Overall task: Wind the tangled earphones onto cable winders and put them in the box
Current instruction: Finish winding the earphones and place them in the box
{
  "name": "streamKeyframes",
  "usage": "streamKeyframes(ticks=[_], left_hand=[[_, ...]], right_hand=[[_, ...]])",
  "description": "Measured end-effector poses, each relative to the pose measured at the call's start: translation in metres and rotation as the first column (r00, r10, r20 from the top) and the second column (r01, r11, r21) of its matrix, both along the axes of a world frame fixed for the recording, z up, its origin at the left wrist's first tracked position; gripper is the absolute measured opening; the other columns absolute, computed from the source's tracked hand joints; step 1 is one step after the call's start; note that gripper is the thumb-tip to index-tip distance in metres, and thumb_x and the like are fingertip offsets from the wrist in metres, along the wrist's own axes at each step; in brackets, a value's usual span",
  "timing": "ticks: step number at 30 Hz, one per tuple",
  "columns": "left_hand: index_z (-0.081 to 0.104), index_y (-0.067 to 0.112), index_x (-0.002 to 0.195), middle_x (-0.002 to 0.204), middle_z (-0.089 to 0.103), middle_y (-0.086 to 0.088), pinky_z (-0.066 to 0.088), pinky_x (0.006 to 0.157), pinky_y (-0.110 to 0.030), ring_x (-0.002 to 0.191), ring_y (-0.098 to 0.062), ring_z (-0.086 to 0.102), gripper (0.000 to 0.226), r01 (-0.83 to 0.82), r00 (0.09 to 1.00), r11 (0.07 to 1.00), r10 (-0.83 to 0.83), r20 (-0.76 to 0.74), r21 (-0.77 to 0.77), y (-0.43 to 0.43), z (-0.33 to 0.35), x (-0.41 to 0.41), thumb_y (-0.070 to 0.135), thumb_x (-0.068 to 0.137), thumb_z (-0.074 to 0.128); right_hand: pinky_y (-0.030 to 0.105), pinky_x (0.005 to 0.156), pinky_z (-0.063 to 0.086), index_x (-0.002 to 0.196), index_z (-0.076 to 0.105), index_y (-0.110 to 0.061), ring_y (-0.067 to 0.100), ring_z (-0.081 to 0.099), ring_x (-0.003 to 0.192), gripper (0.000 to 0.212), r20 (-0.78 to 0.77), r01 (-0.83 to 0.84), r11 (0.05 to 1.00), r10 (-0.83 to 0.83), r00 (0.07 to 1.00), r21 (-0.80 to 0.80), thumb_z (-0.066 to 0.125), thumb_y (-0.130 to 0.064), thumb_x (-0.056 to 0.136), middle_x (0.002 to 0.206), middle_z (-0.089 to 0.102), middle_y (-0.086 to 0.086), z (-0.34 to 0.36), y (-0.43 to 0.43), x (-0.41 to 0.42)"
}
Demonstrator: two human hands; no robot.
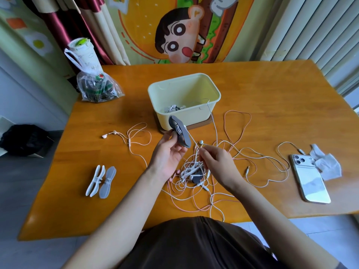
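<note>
Two hands are working over the middle of the table [252, 90], just in front of the pale yellow box [211, 105]. The left hand [167, 154] is gripping a grey cable winder [184, 137], with its fingers curled round the lower end, and is holding it up on a tilt close to the box's front wall. A few turns of white lead [194, 143] are sitting round its waist. The right hand [219, 164] is pinching that lead between thumb and fingertips just beside the winder, above the tangle [194, 171] of white and pink earphones that is lying toward the near edge.

Winding looks to be the step in hand, and barely begun for this set, since long white loops are trailing toward the right edge and one is rising against the box's front right corner. Some wound earphones [174, 108] are lying in the bottom of the box, though I can't tell how many. A pink set [129, 139] is lying loose left of the box, and two spare winders [110, 172] are waiting near the left edge.

Next, I'd expect the right hand to tease slack out of the knot without dragging the pink leads along, then carry it round the winder's waist while the left hand steadies it. A phone [308, 179] and a crumpled tissue [328, 167] are lying toward the right edge, with a plug end near them.
</note>
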State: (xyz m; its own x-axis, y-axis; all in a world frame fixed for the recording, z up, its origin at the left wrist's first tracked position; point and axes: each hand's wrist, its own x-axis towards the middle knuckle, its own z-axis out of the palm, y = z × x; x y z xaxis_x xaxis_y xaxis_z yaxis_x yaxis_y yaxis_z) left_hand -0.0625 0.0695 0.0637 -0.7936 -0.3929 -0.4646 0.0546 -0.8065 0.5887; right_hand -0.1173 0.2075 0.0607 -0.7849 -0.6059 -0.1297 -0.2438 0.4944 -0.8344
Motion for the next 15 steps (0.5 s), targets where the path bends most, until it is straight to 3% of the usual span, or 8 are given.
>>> streamKeyframes(ticks=[7, 15], left_hand=[[0.054, 0.011, 0.118, 0.083, 0.062, -0.005, 0.049, 0.053, -0.017, 0.053, -0.005, 0.059, 0.022, 0.034, 0.998, 0.995, -0.028, 0.063, -0.090, 0.010, -0.002, -0.001, 0.014, 0.100, 0.042], [0.057, 0.017, 0.105, 0.087, 0.062, -0.006, 0.050, 0.055, -0.019, 0.069, -0.011, 0.060, 0.014, 0.026, 0.998, 0.976, -0.012, 0.069, -0.215, 0.013, -0.002, -0.004, 0.013, 0.099, 0.045]], right_hand=[[0.032, 0.053, 0.029, 0.062, 0.044, -0.012, 0.011, 0.033, 0.050, 0.032, 0.006, -0.138, 0.989, 0.138, 0.990, 0.044, 0.041, -0.017, 0.094, 0.055, 0.040, 0.001, 0.004, -0.003, 0.004], [0.030, 0.052, 0.026, 0.062, 0.043, -0.009, 0.012, 0.029, 0.051, 0.033, -0.001, -0.186, 0.982, 0.186, 0.982, 0.034, 0.040, -0.014, 0.094, 0.057, 0.036, 0.004, 0.012, 0.000, -0.001]])
